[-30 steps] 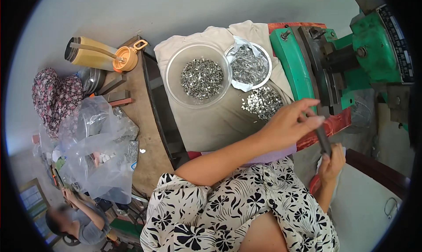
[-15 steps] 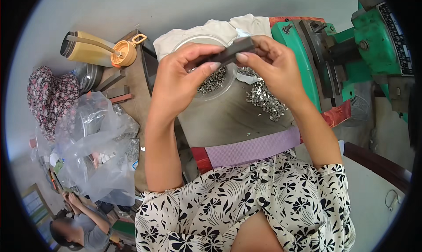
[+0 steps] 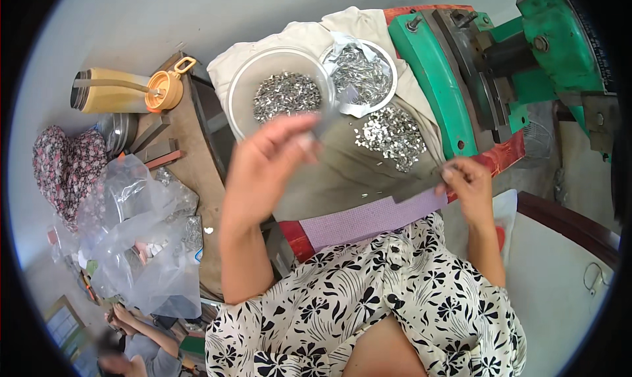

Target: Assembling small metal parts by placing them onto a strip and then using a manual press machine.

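Observation:
My right hand (image 3: 471,186) pinches one end of a dark, flat metal bar (image 3: 418,187), which slants over the cloth near the front edge. My left hand (image 3: 270,163) is smeared by motion in front of the clear plastic tub (image 3: 235,94). Its thumb and fingers come together at a blurred greyish thing I cannot make out. Small metal pieces (image 3: 286,97) fill the bottom of the tub. Beside it, a white bowl (image 3: 393,81) lined with a bag holds thin shiny metal bits (image 3: 359,74). A loose pile of small metal pieces (image 3: 395,137) lies on the cloth.
A green machine (image 3: 428,81) stands at the right. On the left side table (image 3: 197,133) are a yellow bottle (image 3: 115,91), metal blocks (image 3: 158,150), a floral cloth item (image 3: 66,166) and a clear plastic bag (image 3: 131,245). Another person (image 3: 151,344) sits at the lower left.
My hands have come apart from the dark bar they both held. The right has moved down and toward me with a bar; the left has dropped lower, uncovering the tub and bowl.

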Available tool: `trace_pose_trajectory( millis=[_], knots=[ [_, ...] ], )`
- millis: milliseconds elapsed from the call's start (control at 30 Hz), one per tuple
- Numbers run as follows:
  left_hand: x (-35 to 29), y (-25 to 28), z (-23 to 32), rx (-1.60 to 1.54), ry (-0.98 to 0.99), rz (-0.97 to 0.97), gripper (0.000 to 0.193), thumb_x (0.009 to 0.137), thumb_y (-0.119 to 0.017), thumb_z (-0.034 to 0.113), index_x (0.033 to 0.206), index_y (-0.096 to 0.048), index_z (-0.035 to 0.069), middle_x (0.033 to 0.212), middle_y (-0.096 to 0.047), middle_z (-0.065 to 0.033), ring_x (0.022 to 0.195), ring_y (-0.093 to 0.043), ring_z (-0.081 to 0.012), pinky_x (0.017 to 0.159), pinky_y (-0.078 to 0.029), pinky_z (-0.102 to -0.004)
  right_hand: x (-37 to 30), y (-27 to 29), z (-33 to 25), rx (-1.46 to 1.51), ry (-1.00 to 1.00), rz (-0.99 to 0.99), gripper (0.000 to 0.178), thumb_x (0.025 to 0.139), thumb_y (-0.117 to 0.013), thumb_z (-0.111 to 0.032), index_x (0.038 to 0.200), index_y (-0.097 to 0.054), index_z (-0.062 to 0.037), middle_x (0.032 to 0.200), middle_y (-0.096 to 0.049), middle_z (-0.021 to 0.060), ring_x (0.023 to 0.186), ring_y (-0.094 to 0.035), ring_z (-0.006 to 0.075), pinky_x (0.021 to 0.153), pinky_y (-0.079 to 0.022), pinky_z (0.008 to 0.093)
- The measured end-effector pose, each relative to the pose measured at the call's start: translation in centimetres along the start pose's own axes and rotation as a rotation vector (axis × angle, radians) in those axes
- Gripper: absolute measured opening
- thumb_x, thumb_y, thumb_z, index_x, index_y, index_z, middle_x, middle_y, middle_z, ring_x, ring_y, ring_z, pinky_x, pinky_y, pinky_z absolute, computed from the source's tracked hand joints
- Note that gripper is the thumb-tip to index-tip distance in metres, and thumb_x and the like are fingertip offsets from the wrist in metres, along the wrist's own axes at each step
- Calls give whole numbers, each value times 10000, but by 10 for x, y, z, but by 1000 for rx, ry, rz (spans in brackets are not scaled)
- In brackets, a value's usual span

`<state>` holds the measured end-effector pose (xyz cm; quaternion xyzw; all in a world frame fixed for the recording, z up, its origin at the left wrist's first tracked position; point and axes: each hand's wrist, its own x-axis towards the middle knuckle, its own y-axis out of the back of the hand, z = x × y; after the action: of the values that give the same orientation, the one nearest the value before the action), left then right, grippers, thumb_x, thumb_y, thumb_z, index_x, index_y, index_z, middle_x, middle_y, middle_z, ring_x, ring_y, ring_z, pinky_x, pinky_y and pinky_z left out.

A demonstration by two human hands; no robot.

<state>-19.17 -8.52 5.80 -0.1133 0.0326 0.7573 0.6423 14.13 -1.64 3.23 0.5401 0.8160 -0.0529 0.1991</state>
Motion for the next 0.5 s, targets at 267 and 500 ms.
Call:
trace_pose_trajectory(
  millis=[267, 500],
  knots=[
    [-41, -85, -73, 67, 425, -375, 239, 1010, -573, 110, 1203, -616, -25, 920, -709, -88, 818, -649, -104, 756, -533, -264, -24, 35, 80, 177, -130, 317, 143, 931, -680, -51, 1057, -678, 16, 818, -718, 58, 680, -668, 103, 631, -555, 239],
    [-68, -95, -68, 674, 64, -212, 248, 888, -709, 165, 1103, -633, 67, 1057, -586, -110, 859, -639, -347, 709, -533, -447, -20, 25, 78, -417, 195, 490, 414, 824, -781, -28, 1186, -584, 13, 656, -534, 0, 596, -466, 59, 541, -383, 226]
  ],
)
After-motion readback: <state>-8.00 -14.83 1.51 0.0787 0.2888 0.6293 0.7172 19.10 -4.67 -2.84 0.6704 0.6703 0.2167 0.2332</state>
